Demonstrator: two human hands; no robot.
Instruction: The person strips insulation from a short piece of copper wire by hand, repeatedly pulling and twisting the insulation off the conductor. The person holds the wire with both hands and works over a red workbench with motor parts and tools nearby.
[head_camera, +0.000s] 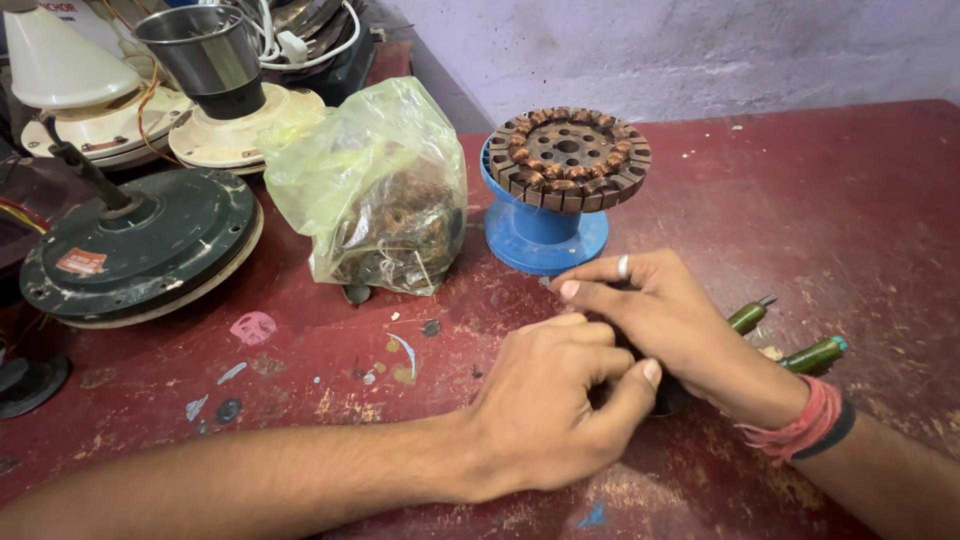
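Note:
My left hand (548, 400) and my right hand (680, 330) meet low on the red table (820, 200), fingers curled together around a small dark object (668, 398) that they mostly hide. A ring sits on one finger of my right hand and red threads wrap its wrist. Two green-handled tools (790, 340) lie on the table just under my right hand. Behind the hands a round fan stator with copper windings (568, 158) rests on a blue spool (535, 235).
A clear plastic bag of tangled copper wire (385, 190) stands left of the spool. Fan motor housings, one dark green (140, 245) and others cream (230, 135), crowd the far left with wires. A pale wall (700, 50) bounds the back.

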